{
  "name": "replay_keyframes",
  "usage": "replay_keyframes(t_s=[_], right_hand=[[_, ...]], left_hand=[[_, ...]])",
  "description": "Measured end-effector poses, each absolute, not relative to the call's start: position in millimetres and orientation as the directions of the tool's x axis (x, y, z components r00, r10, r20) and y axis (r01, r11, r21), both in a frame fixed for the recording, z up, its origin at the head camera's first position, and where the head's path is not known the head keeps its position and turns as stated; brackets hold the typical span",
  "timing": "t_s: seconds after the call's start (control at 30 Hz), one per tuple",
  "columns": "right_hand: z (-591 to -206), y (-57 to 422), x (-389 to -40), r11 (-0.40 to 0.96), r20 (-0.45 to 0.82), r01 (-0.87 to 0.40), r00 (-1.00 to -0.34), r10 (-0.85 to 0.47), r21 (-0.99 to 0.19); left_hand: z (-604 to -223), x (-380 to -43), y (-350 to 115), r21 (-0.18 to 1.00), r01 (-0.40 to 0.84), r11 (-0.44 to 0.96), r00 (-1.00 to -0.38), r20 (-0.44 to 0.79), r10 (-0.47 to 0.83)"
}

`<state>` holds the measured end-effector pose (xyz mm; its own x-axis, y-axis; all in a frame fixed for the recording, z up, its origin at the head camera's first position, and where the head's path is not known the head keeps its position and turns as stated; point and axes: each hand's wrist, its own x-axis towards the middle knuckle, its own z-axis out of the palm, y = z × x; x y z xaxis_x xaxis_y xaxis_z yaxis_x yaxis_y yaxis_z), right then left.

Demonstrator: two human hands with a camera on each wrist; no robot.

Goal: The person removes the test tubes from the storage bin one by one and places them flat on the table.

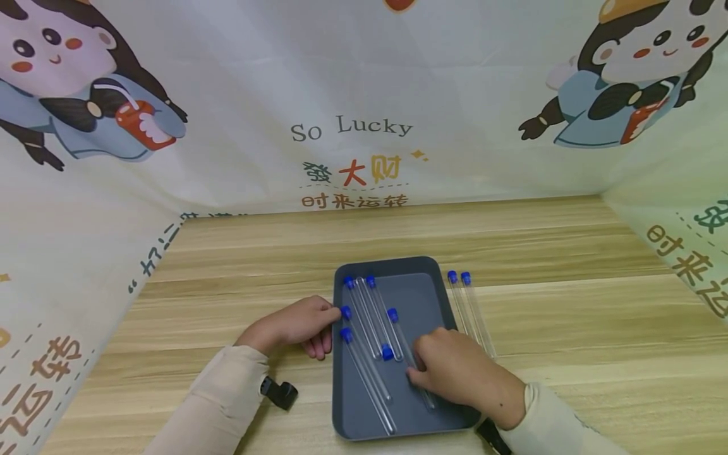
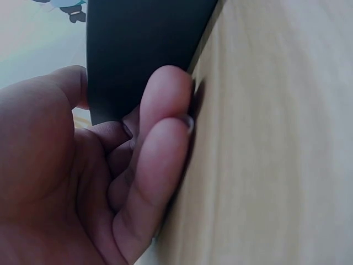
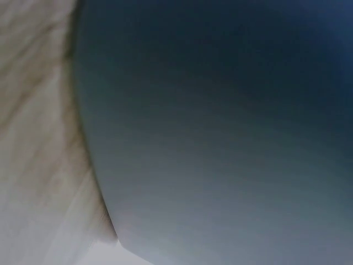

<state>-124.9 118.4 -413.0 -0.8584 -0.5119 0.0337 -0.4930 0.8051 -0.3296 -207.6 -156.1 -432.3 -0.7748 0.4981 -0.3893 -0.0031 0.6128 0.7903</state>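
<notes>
A white printed sheet (image 1: 352,76) meets the table (image 1: 256,253) along its back, left and right edges; the near edge is cut off. The dark grey tray (image 1: 415,294) lies right of the table's middle, with broad wood between its far rim and the back edge and more toward both sides. At its left rim the left hand (image 1: 301,323) pinches the wall, thumb over the top, fingers curled outside. The right hand (image 1: 457,366) reaches over the tray's near right corner and pinches a capped test tube (image 1: 402,338), its fingertips hidden beneath. Five other tubes (image 1: 366,379) lie along the tray's left side, one turned cap-nearest. Two tubes outside (image 1: 476,309) lie just beside the right rim, their lower ends hard to make out. In the right wrist view, a blurred dark surface fills most of the picture.
</notes>
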Motion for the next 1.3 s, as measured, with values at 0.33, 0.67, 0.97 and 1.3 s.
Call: replay_keyframes(t_s=[0.33, 0.67, 0.97, 1.3], right_hand=[[-413.7, 117.2, -122.6, 0.818, -0.035, -0.466, -0.862, -0.505, -0.338], [-412.7, 116.5, -121.2, 0.816, -0.003, -0.465, -0.868, -0.497, -0.343], [-401.4, 121.9, -122.0, 0.807, 0.061, -0.489, -0.864, -0.499, -0.332], [-383.1, 131.2, -124.8, 0.836, 0.07, -0.435, -0.896, -0.439, -0.333]], left_hand=[[-431.8, -207.1, -156.0, 0.791, -0.01, 0.612, -0.774, -0.394, 0.496], [-432.1, -205.9, -156.8, 0.791, -0.02, 0.612, -0.778, -0.397, 0.487], [-431.3, -209.0, -155.5, 0.787, -0.011, 0.617, -0.78, -0.393, 0.488], [-433.0, -208.9, -155.3, 0.792, -0.02, 0.611, -0.775, -0.399, 0.491]])
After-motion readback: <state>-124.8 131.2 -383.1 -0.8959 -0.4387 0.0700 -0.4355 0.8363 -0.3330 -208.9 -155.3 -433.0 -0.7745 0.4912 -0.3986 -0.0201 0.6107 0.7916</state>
